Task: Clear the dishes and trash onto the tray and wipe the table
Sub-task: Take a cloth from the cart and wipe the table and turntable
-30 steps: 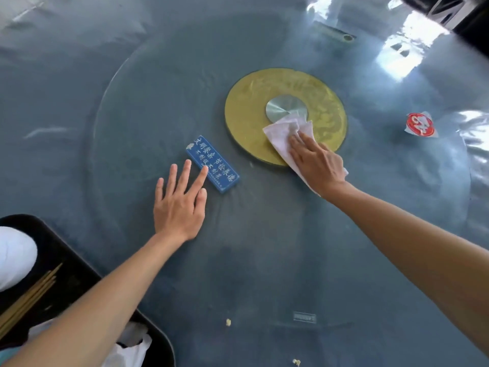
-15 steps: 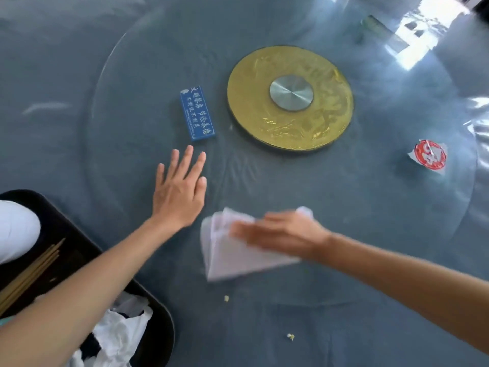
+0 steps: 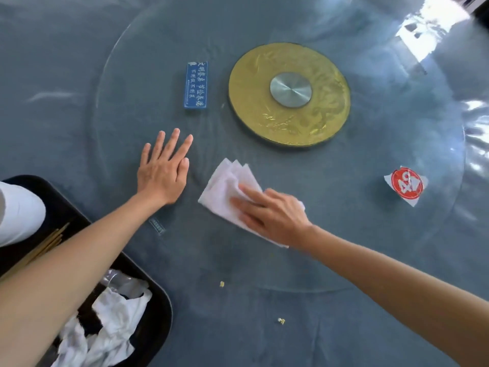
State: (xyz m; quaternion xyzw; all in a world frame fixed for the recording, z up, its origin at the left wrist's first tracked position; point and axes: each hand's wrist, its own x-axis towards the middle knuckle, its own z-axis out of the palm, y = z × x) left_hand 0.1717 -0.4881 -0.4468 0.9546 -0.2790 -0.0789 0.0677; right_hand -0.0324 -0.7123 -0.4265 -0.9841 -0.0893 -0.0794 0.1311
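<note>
Flat fingers of the right hand (image 3: 275, 213) press the napkin (image 3: 227, 189) at frame centre; sweeping toward the lower crumbs (image 3: 221, 284) seems best, while the left hand (image 3: 162, 176) lies open, bracing the table (image 3: 79, 128).

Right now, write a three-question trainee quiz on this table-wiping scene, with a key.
1. True or false: the right hand presses the white cloth flat on the glass turntable.
2. What is the left hand doing? A) gripping the blue sign B) resting flat on the glass C) holding the tray
3. Fill in: two small crumbs lie ___ the cloth, toward the camera.

Key: 1 true; 2 B; 3 below.
</note>
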